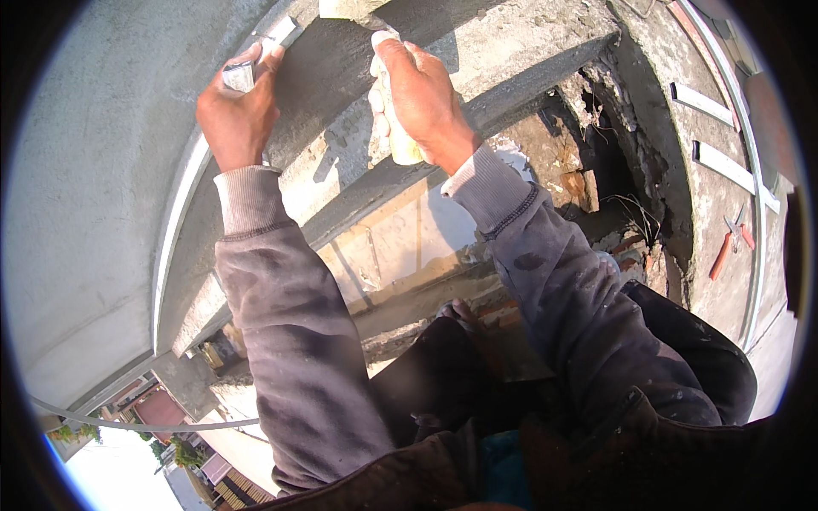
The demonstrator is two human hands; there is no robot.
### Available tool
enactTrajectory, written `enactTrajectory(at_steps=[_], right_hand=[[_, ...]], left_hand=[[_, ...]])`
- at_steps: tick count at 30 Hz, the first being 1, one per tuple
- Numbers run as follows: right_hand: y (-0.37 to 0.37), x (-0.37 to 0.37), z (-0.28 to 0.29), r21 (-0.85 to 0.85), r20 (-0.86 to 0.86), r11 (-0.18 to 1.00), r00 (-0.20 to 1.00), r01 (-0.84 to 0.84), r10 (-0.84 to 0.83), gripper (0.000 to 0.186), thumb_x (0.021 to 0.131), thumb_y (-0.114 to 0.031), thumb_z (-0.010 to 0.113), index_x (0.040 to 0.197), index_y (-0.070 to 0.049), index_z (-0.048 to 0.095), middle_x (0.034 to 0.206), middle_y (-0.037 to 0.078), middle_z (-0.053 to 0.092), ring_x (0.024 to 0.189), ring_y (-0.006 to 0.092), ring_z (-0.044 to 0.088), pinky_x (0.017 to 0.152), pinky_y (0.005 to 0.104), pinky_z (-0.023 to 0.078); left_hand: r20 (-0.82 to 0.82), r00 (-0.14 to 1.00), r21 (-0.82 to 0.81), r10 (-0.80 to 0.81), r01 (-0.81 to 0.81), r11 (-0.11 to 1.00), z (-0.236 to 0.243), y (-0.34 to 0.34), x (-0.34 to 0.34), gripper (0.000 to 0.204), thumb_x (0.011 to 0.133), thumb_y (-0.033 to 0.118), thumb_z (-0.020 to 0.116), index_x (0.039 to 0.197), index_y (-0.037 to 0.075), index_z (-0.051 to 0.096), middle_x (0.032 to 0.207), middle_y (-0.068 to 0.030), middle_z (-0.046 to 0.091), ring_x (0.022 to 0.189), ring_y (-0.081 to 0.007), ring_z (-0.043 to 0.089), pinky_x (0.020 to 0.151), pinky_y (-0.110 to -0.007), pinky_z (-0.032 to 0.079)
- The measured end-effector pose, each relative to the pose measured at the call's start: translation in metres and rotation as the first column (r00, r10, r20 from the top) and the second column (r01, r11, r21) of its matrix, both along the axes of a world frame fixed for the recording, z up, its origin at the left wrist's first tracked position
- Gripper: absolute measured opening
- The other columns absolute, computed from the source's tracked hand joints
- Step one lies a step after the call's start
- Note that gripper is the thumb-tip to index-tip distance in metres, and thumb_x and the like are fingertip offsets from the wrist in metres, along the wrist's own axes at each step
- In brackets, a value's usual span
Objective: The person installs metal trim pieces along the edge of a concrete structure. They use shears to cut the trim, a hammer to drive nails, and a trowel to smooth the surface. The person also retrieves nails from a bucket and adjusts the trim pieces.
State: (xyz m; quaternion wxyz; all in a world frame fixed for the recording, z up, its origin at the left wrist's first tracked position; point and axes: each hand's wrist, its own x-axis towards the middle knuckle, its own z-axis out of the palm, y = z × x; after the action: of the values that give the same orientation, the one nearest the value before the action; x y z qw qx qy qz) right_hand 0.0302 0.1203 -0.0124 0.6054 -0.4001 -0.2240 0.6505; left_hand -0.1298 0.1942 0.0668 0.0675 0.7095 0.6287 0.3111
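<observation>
My left hand (239, 115) is closed on a short white profile piece (239, 77), pressed against the wall's edge at the upper left. A long white trim strip (176, 226) runs down the curved edge below that hand. My right hand (426, 102) grips a hand tool by its pale yellow handle (407, 152), at the upper middle beside the grey ledge. A thin metal part shows beyond the thumb, next to a cream-coloured flat piece (349, 7) cut off by the top rim. Whether these two are joined I cannot tell.
Red-handled snips (724, 251) and two white strips (733, 173) lie on the concrete ledge at the right, beside a long pale rail (755, 204). A broken masonry gap (618, 162) opens between the ledges. Rooftops (162, 409) show far below at the lower left.
</observation>
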Motion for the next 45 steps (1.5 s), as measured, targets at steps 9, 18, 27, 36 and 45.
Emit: enactTrajectory(at_steps=[9, 18, 27, 36, 45], right_hand=[[-0.008, 0.003, -0.007, -0.072, -0.018, 0.985, 0.988, -0.155, 0.154, 0.079, 0.102, -0.041, 0.055, 0.157, 0.006, 0.022, 0.067, 0.005, 0.051, 0.047, 0.0135, 0.05, 0.042, 0.0323, 0.044], [-0.009, 0.008, 0.0, -0.102, 0.184, 0.989, 0.975, -0.109, 0.127, 0.054, 0.103, -0.042, 0.053, 0.137, -0.001, 0.046, 0.07, 0.002, 0.055, 0.05, 0.0106, 0.052, 0.043, 0.0288, 0.045], [-0.059, 0.164, 0.053, 0.067, 0.968, 0.925, 0.249, -0.373, 0.03, 0.044, 0.095, -0.037, 0.067, 0.121, -0.002, 0.059, 0.081, 0.011, 0.065, 0.069, 0.0278, 0.065, 0.068, 0.0374, 0.052], [-0.334, 0.352, 0.035, -0.123, 0.904, 0.975, -0.385, 0.183, 0.187, 0.036, 0.089, -0.018, 0.073, 0.122, -0.009, 0.062, 0.118, 0.014, 0.068, 0.101, 0.0356, 0.067, 0.084, 0.0419, 0.052], [-0.436, 0.387, -0.12, 0.031, 0.923, 0.788, -0.32, 0.615, 0.213, 0.056, 0.1, -0.046, 0.055, 0.134, -0.001, 0.058, 0.127, 0.022, 0.063, 0.119, 0.0405, 0.059, 0.099, 0.0471, 0.046]], left_hand=[[0.013, 1.0, 0.008, -0.015, 0.015, 1.0, -0.004, 0.004, -0.007, 0.036, 0.085, 0.031, 0.085, 0.109, 0.006, 0.079, 0.069, 0.0002, 0.069, 0.057, -0.0043, 0.054, 0.054, -0.024, 0.047], [-0.02, 0.999, 0.031, -0.026, 0.026, 0.999, -0.004, 0.006, -0.009, 0.036, 0.085, 0.034, 0.084, 0.108, 0.006, 0.079, 0.069, -0.0036, 0.071, 0.06, -0.0073, 0.062, 0.056, -0.027, 0.05], [0.162, 0.975, 0.199, -0.154, 0.121, 0.972, 0.027, -0.006, -0.032, 0.059, 0.09, 0.034, 0.076, 0.13, -0.003, 0.053, 0.095, -0.0123, 0.069, 0.061, -0.0124, 0.065, 0.054, -0.025, 0.052], [0.181, 0.813, 0.307, -0.553, 0.488, 0.817, 0.072, -0.03, 0.011, 0.046, 0.094, 0.031, 0.073, 0.124, 0.0, 0.059, 0.102, -0.0113, 0.066, 0.082, -0.0187, 0.067, 0.07, -0.032, 0.057], [-0.247, 0.825, 0.363, -0.508, 0.565, 0.741, 0.034, 0.003, 0.149, 0.019, 0.083, 0.018, 0.074, 0.098, 0.007, 0.067, 0.096, -0.0133, 0.059, 0.092, -0.0342, 0.062, 0.076, -0.046, 0.05]])
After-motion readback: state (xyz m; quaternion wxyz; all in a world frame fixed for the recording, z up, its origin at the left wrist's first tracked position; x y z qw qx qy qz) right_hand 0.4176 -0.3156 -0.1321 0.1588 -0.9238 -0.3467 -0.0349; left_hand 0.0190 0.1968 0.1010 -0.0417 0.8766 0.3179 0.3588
